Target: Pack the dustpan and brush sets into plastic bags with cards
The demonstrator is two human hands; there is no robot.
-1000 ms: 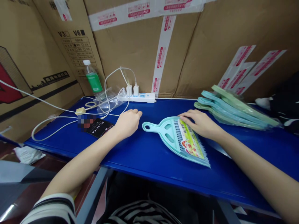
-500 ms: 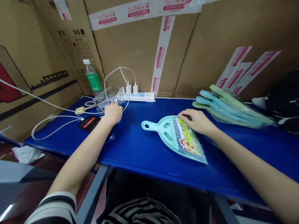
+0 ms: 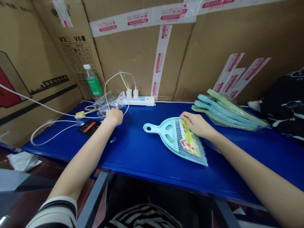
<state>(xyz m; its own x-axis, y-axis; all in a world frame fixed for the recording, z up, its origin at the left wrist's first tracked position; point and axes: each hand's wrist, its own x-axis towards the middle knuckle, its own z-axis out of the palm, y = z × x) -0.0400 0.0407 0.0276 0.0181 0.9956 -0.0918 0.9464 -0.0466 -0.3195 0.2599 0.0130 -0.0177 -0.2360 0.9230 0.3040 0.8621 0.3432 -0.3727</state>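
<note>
A light-turquoise dustpan (image 3: 163, 130) lies flat with its looped handle toward the left. A brush with grey bristles (image 3: 201, 148) and a yellow printed label card (image 3: 188, 139) are nested in it. My right hand (image 3: 193, 123) is closed on the far edge of the dustpan, thumb and fingers bent over it. Over by the cables, my left hand (image 3: 114, 116) is closed at a crumpled clear plastic bag (image 3: 108, 103); its fingertips are mostly hidden behind the knuckles.
Several wrapped green and blue dustpans (image 3: 225, 110) lie back right beside a dark patterned bag (image 3: 287, 104). A power strip (image 3: 143, 101), a bottle (image 3: 93, 83), cables and a phone (image 3: 89, 127) occupy the left of the blue table (image 3: 133, 148). Cardboard (image 3: 133, 47) walls the back.
The view has shifted slightly, moving the background a little left and down. Both hands and the dustpan hold nearly the same places on the table.
</note>
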